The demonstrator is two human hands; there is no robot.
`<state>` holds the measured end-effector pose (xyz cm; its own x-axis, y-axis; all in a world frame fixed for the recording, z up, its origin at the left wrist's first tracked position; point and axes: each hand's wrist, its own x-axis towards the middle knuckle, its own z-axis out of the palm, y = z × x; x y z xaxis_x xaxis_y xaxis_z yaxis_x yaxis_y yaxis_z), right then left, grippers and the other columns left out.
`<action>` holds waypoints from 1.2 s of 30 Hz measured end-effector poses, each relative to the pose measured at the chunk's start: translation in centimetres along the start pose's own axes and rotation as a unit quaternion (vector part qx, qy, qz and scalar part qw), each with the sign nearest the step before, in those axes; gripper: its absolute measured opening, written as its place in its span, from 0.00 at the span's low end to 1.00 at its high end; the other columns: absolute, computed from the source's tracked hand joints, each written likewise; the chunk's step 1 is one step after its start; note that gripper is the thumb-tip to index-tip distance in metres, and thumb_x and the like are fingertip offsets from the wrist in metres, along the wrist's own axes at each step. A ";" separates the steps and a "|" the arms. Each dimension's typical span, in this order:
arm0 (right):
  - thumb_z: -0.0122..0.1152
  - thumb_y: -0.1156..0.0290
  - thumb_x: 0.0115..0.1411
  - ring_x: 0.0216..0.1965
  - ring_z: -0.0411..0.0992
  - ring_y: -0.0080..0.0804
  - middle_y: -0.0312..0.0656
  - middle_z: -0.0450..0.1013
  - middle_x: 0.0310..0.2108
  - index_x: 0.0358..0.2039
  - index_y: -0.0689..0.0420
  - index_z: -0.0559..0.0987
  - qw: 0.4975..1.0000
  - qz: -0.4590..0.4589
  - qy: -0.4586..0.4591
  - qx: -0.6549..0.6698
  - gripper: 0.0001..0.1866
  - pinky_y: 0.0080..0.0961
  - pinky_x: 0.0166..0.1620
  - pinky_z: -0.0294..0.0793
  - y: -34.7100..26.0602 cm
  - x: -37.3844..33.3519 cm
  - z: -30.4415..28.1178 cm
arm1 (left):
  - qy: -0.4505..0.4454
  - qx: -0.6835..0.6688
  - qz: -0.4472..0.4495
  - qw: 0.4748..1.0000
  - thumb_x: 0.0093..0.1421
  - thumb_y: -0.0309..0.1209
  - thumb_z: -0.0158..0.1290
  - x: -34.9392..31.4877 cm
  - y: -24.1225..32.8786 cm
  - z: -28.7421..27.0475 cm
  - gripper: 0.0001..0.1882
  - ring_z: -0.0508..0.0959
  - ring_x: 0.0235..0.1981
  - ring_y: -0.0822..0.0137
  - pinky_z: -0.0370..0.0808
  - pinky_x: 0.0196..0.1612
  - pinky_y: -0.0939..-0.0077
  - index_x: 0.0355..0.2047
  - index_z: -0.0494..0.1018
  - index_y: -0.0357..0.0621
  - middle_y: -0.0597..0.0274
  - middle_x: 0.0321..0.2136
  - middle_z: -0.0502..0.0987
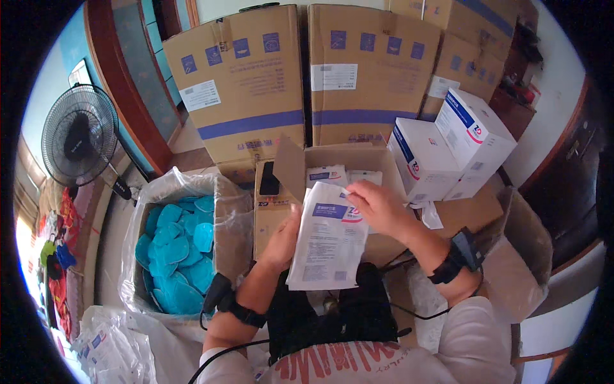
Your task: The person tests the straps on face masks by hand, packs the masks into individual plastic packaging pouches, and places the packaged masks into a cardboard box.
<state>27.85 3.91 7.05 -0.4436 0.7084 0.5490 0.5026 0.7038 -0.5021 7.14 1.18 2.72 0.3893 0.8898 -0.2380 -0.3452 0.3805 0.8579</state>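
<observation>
A thin stack of flat white printed bags (327, 249) is upright before my lap, with blue and red print on the front one. My left hand (283, 238) grips the stack along its left edge, thumb up. At the top right corner, my right hand (378, 206) has its fingers closed on the bags' upper edge. Just beyond stands an open cardboard carton (377, 157) with more white packets (326, 175) inside. To the left, a plastic-lined box (233, 237) holds a heap of teal cup-shaped pieces that look like masks (176, 249).
A black phone (269, 179) lies on a carton beside the open one. White boxes (476, 137) are stacked at the right, near an open plastic-lined carton (521, 249). Tall brown cartons (243, 89) line the back. A standing fan (80, 131) and clear plastic bags (121, 345) are at left.
</observation>
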 end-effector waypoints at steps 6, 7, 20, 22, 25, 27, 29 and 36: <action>0.50 0.70 0.53 0.31 0.68 0.47 0.46 0.68 0.28 0.32 0.59 0.68 1.000 0.012 -0.022 -0.014 0.08 0.35 0.32 0.67 -0.8 -1.5 1.6 | -0.019 0.164 0.071 0.984 0.60 0.41 0.39 -1.5 0.1 -0.2 0.20 0.69 0.38 0.73 0.66 0.41 0.77 0.44 0.64 0.38 0.63 0.35 0.71; 0.50 0.69 0.53 0.30 0.68 0.46 0.46 0.68 0.28 0.32 0.59 0.68 1.000 0.015 -0.017 0.002 0.08 0.35 0.32 0.67 -1.1 -1.6 1.7 | -0.045 0.204 0.076 0.975 0.60 0.40 0.39 -1.6 0.1 -0.5 0.19 0.69 0.38 0.73 0.66 0.41 0.77 0.44 0.64 0.38 0.63 0.35 0.71; 0.53 0.70 0.53 0.20 0.58 0.20 0.37 0.62 0.17 0.29 0.60 0.67 0.964 0.150 -0.148 0.161 0.08 0.19 0.25 0.60 -3.0 -1.8 2.2 | -0.024 0.551 0.135 0.823 0.55 0.35 0.45 -3.2 2.5 0.2 0.12 0.72 0.30 0.49 0.68 0.31 0.63 0.38 0.67 0.43 0.49 0.27 0.73; 0.53 0.67 0.53 0.21 0.62 0.30 0.42 0.64 0.18 0.28 0.61 0.67 0.960 0.143 -0.187 0.153 0.10 0.24 0.26 0.62 -3.0 -2.2 2.2 | -0.042 0.588 0.174 0.789 0.54 0.36 0.45 -3.6 2.4 0.2 0.12 0.72 0.30 0.50 0.68 0.31 0.62 0.35 0.68 0.44 0.50 0.27 0.73; 0.51 0.62 0.53 0.23 0.67 0.41 0.49 0.67 0.21 0.28 0.61 0.68 0.949 0.109 -0.269 0.124 0.14 0.31 0.28 0.65 -2.7 -2.7 2.4 | -0.054 0.677 0.198 0.706 0.54 0.37 0.45 -4.1 2.1 0.3 0.10 0.73 0.30 0.52 0.69 0.30 0.62 0.33 0.69 0.46 0.52 0.26 0.73; 0.47 0.56 0.55 0.27 0.69 0.47 0.51 0.69 0.24 0.28 0.60 0.69 0.933 0.089 -0.332 0.110 0.17 0.37 0.32 0.65 -2.7 -3.0 2.7 | -0.072 0.699 0.186 0.687 0.54 0.37 0.44 -4.2 1.9 0.5 0.10 0.72 0.30 0.52 0.68 0.30 0.61 0.32 0.69 0.46 0.52 0.26 0.73; 0.47 0.58 0.55 0.28 0.69 0.46 0.50 0.69 0.24 0.27 0.60 0.70 0.936 0.073 -0.330 0.099 0.16 0.36 0.32 0.66 -2.8 -3.2 2.9 | -0.087 0.722 0.178 0.663 0.55 0.36 0.44 -4.1 1.6 0.5 0.09 0.72 0.29 0.51 0.68 0.29 0.60 0.31 0.68 0.46 0.52 0.25 0.72; 0.50 0.66 0.50 0.26 0.69 0.36 0.41 0.68 0.21 0.24 0.53 0.70 0.940 -0.165 -0.247 -0.169 0.05 0.29 0.29 0.68 -4.0 -2.7 3.4 | -0.163 0.503 0.139 0.837 0.60 0.33 0.39 -2.1 -1.2 -2.2 0.09 0.69 0.26 0.67 0.66 0.32 0.75 0.29 0.66 0.42 0.61 0.22 0.69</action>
<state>24.54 -0.68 5.33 -0.8650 0.4515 0.2188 0.4471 0.8916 -0.0721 4.93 -0.58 1.16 0.6817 0.7310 0.0300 0.3697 -0.3795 0.8481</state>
